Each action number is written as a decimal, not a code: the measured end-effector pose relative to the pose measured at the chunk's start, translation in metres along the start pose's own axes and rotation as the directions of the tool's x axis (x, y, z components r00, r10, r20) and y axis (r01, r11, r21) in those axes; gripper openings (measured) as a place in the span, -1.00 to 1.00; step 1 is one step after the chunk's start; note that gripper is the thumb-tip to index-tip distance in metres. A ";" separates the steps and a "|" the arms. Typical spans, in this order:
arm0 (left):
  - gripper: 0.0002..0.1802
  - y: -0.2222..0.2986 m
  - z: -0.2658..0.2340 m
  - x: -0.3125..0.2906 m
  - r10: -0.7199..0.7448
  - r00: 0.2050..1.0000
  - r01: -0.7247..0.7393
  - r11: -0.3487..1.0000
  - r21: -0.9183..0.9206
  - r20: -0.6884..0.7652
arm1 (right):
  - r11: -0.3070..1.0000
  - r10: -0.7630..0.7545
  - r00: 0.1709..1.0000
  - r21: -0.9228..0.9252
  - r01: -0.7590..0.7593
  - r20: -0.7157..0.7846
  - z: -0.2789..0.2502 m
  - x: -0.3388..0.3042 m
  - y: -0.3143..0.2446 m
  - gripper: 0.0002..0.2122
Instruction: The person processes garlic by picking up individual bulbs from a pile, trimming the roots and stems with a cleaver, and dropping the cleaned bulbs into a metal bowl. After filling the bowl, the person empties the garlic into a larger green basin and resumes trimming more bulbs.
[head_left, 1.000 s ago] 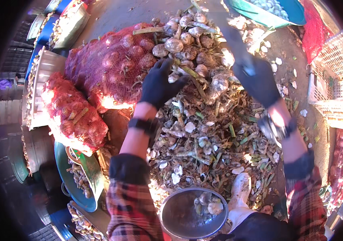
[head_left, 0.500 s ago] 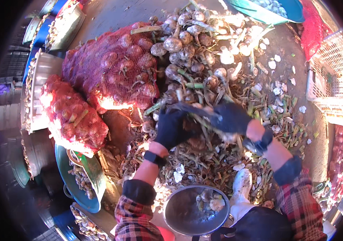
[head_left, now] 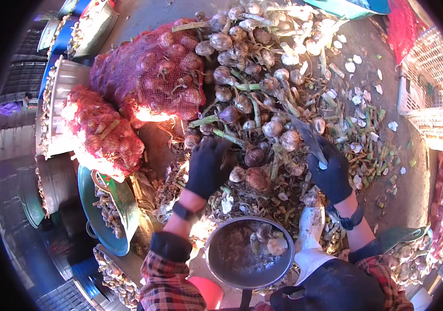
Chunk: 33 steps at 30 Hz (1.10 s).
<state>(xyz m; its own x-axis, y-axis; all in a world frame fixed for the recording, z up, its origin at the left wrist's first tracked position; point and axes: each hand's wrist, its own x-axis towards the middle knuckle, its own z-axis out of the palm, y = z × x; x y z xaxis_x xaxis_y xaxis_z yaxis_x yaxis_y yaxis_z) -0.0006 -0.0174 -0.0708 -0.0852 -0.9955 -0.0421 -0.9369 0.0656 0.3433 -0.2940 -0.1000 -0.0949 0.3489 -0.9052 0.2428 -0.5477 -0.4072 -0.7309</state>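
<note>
My left hand (head_left: 207, 165), in a black glove, is low over the near left edge of the garlic heap. Its fingers and thumb look apart, and I see nothing held in it. A garlic bulb with a green stalk (head_left: 230, 139) lies just beyond its fingertips. My right hand (head_left: 330, 171), gloved too, is closed around a knife. The knife's long dark blade (head_left: 306, 133) points away and to the left over the garlic bulbs (head_left: 272, 129). A reddish bulb (head_left: 257, 179) rests between my hands. Nearer to me is a metal bowl (head_left: 226, 280) holding a few garlic pieces.
Red mesh sacks of garlic (head_left: 149, 72) stand at the left, with a blue-green basin (head_left: 87, 207) nearer. Cut stalks (head_left: 372, 150) litter the floor at the right. A white plastic crate (head_left: 429, 85) stands beyond them. My white boot (head_left: 312, 228) is beside the bowl.
My hands were close together over the heap with the blade at a stalk. They have parted: the left back and down, the right to the right with the knife. The view has shifted slightly.
</note>
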 end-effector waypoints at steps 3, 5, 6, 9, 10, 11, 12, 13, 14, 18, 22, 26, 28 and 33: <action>-0.44 -0.016 0.017 0.049 -0.087 0.981 0.099 0.993 0.063 -0.173 | 0.985 0.076 0.996 0.155 -0.068 -0.045 -0.002 -0.006 -0.014 -0.89; -0.37 -0.026 0.033 0.076 -0.102 0.975 0.134 0.979 0.156 -0.199 | 0.984 0.076 0.997 0.166 -0.070 -0.025 -0.005 -0.011 -0.025 -0.89; -0.34 -0.034 0.039 0.082 -0.197 0.977 0.213 0.939 0.271 -0.085 | 0.967 0.123 0.989 0.213 -0.139 0.084 -0.003 -0.012 -0.032 -0.89; -0.32 -0.051 0.046 0.094 -0.374 0.923 0.324 0.884 0.337 0.094 | 0.931 0.225 0.949 0.239 -0.276 0.221 -0.001 -0.016 -0.047 -0.88; -0.35 -0.054 0.046 0.091 -0.317 0.947 0.282 0.902 0.327 0.056 | 0.942 0.201 0.949 0.218 -0.255 0.243 -0.001 -0.018 -0.045 -0.87; -0.37 -0.045 0.044 0.094 -0.254 0.967 0.237 0.920 0.313 0.013 | 0.954 0.177 0.949 0.189 -0.231 0.262 -0.004 -0.020 -0.040 -0.86; -0.41 -0.036 0.040 0.094 -0.271 0.961 0.275 0.943 0.188 -0.047 | 0.950 0.189 0.951 0.199 -0.240 0.245 -0.004 -0.025 -0.035 -0.85; -0.41 -0.028 0.032 0.089 -0.270 0.962 0.274 0.943 0.189 -0.045 | 0.949 0.191 0.950 0.201 -0.243 0.245 -0.004 -0.024 -0.034 -0.85; -0.39 -0.022 0.025 0.082 -0.222 0.958 0.233 0.972 0.042 -0.184 | 0.957 0.159 0.963 0.205 -0.205 0.218 -0.003 -0.024 -0.035 -0.84; -0.23 0.036 -0.019 0.039 -0.330 0.909 0.167 0.847 -0.506 -0.254 | 0.976 0.027 0.979 0.207 -0.070 0.204 0.000 -0.017 -0.048 -0.77; -0.12 0.056 -0.018 -0.003 -0.270 0.939 0.069 0.756 -0.651 -0.214 | 0.980 -0.168 0.952 0.145 0.134 0.256 -0.004 -0.006 -0.073 -0.69; -0.07 0.066 -0.012 -0.026 -0.182 0.951 -0.007 0.794 -0.608 -0.249 | 0.966 -0.259 0.934 0.084 0.246 0.244 -0.012 -0.008 -0.087 -0.71; 0.03 0.069 -0.012 -0.028 -0.213 0.965 0.050 0.716 -0.697 -0.150 | 0.965 -0.262 0.930 0.058 0.255 0.260 -0.015 -0.012 -0.085 -0.71; -0.04 0.083 -0.014 -0.046 -0.217 0.961 0.022 0.679 -0.734 -0.172 | 0.949 -0.315 0.925 0.034 0.315 0.212 -0.012 -0.022 -0.073 -0.72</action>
<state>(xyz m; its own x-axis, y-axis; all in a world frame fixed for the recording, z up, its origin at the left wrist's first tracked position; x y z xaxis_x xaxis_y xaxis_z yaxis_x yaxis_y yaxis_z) -0.0697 0.0324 -0.0274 0.1800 -0.9826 0.0463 -0.3894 -0.0279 0.9207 -0.2708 -0.0519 -0.0391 0.6562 -0.6835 0.3196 -0.3836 -0.6670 -0.6388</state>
